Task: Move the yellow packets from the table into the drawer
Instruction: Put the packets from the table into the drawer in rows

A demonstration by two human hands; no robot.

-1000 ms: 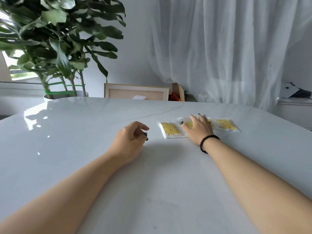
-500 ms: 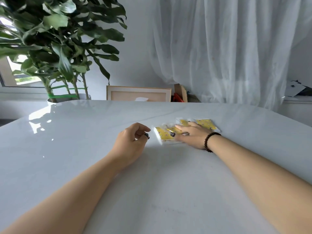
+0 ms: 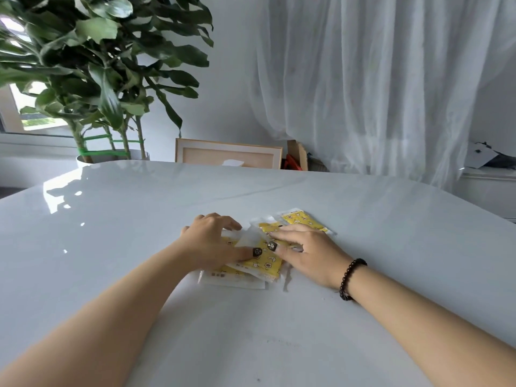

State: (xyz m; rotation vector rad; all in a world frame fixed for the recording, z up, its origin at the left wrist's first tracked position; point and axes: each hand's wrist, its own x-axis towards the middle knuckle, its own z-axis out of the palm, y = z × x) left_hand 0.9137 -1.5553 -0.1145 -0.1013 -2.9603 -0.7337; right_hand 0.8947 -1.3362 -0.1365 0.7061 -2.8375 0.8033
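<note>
Head view: both hands are flat on the yellow packets [image 3: 264,262], bunched in an overlapping pile mid-way across the glossy white table [image 3: 279,344] — the left hand [image 3: 212,243] presses down with spread, nearly straight fingers, the right hand [image 3: 307,254] lies across them the same way, neither actually gripping anything. To do this well, I'd say square the pile between both palms first, then slide fingers under the bottom packet's edge so the slippery wrappers lift together. How many packets lie under the hands is hard to count — and the drawer is nowhere in view.
</note>
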